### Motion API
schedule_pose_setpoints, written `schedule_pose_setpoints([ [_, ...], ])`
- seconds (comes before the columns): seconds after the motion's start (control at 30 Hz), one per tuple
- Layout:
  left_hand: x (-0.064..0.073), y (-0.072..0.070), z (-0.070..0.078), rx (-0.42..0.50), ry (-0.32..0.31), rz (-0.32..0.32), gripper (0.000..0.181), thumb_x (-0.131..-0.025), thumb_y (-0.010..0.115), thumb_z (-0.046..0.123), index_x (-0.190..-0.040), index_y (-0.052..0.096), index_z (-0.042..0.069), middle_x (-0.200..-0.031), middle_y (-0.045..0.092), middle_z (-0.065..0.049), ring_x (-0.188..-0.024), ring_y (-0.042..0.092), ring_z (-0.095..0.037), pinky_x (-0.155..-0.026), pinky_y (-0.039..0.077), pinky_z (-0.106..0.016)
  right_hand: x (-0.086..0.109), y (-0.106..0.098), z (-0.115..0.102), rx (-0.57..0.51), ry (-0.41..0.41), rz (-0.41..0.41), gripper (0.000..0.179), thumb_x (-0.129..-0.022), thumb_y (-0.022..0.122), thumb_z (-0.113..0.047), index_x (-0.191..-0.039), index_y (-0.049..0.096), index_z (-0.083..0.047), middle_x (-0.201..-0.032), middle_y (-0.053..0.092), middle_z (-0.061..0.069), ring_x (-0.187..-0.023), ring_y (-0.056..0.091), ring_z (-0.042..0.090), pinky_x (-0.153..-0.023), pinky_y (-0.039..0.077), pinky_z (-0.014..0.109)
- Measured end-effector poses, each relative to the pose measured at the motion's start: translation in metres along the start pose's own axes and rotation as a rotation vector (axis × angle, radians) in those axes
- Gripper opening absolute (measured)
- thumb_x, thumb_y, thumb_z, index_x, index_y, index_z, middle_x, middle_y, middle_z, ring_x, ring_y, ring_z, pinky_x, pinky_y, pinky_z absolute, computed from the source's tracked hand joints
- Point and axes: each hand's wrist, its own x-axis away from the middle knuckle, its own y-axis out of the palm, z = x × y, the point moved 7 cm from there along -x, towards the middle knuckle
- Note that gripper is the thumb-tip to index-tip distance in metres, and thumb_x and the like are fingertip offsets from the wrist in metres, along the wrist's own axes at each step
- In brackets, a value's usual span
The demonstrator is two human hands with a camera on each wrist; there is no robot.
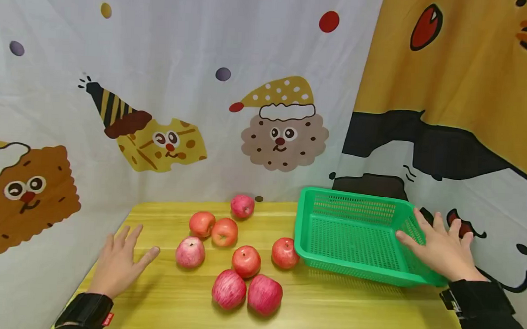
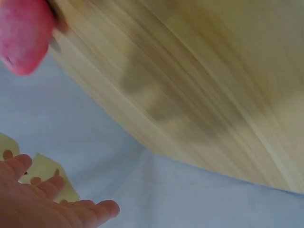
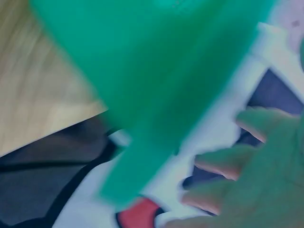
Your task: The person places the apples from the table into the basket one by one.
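Observation:
A green plastic basket (image 1: 353, 244) with perforated walls sits at the right of the wooden table. My right hand (image 1: 447, 248) is over its right end with fingers spread, holding nothing; whether it touches the rim is hard to tell. In the right wrist view the basket (image 3: 156, 95) is blurred beside the fingers. Several red apples lie loose in the middle, among them a front pair, one apple (image 1: 229, 289) beside another apple (image 1: 264, 295). One apple (image 1: 285, 253) lies against or close to the basket's left side. At the table's left, my left hand (image 1: 117, 263) hovers with fingers extended, nearest a pinkish apple (image 1: 190, 252).
Behind the table (image 1: 336, 317) hangs a pale curtain (image 1: 174, 70) printed with cartoon food. A yellow, black and white printed cloth (image 1: 464, 85) covers the right side, close to the basket. The rearmost apple (image 1: 242, 206) lies near the table's back edge.

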Motion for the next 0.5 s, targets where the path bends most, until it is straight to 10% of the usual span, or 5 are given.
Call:
schedule_pose_setpoints([
  [0.23,0.018,0.013,0.036,0.041,0.08,-0.007,0.083,-0.103,0.065,0.056,-0.159,0.044,-0.001,-0.16,0.035,-0.043,-0.147,0.023,-0.073,-0.117,0.021,-0.083,0.045,0.027,-0.06,-0.064,-0.103,-0.136,0.088,-0.098,0.061,-0.07,-0.16,0.049,-0.008,-0.153,0.049,0.041,-0.141,0.028,0.077,-0.105,0.019,0.091],
  [0.5,0.044,0.038,0.105,0.042,0.297,0.058,0.072,-0.091,0.082,0.051,-0.148,0.063,0.012,-0.158,0.055,-0.02,-0.149,0.043,-0.054,-0.114,0.04,-0.074,0.07,0.058,-0.098,-0.045,-0.18,0.215,0.046,-0.093,0.078,-0.054,-0.118,0.081,-0.015,-0.112,0.081,0.012,-0.105,0.073,0.041,-0.095,0.046,0.068],
])
